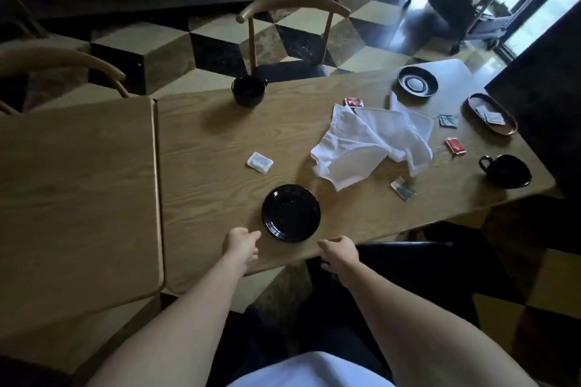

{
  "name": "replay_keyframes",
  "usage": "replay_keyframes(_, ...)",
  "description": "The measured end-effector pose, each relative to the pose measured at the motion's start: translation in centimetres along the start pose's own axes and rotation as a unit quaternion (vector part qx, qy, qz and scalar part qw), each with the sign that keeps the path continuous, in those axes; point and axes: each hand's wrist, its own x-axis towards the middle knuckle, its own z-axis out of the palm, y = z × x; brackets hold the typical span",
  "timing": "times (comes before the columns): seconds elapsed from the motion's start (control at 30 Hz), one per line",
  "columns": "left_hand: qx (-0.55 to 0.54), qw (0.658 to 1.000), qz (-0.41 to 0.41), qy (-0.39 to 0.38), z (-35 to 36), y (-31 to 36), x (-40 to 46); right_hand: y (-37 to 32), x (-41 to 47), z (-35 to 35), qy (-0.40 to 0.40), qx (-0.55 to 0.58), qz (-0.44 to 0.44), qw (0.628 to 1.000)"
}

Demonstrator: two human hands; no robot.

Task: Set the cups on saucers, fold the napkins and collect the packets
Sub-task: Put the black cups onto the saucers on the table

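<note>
Nothing is paired yet: the left hand (pixel 240 242) and right hand (pixel 339 253), loosely curled and empty, flank the near black saucer (pixel 291 213), which probably needs the far-left black cup (pixel 248 90) fetched next.

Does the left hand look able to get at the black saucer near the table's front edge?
Probably yes: the left hand hovers open just beside the near black saucer, with only bare table between them and nothing stacked on the saucer.
</note>
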Motion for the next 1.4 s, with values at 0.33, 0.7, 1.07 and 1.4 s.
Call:
replay_keyframes(0.33, 0.075, 0.997, 0.014, 0.024, 2.7, 4.6, 2.9, -4.2, 5.5, 0.3, 0.007, -0.096, -0.073, 0.993)
replay_keyframes(0.7, 0.092, 0.993, 0.040, 0.054, 7.3, 3.8, 3.6, -2.7, 8.2, -2.3, -0.038, -0.100, -0.083, 0.991)
replay_keyframes(1.07, 0.143, 0.984, 0.081, -0.068, 21.1, 5.6, -0.6, 1.7, 10.8, -16.0, 0.033, 0.045, -0.018, 0.998)
replay_keyframes(1.4, 0.170, 0.980, 0.057, -0.089, 29.0, 6.0, -1.4, 3.5, 13.4, -22.9, 0.057, 0.077, -0.010, 0.995)
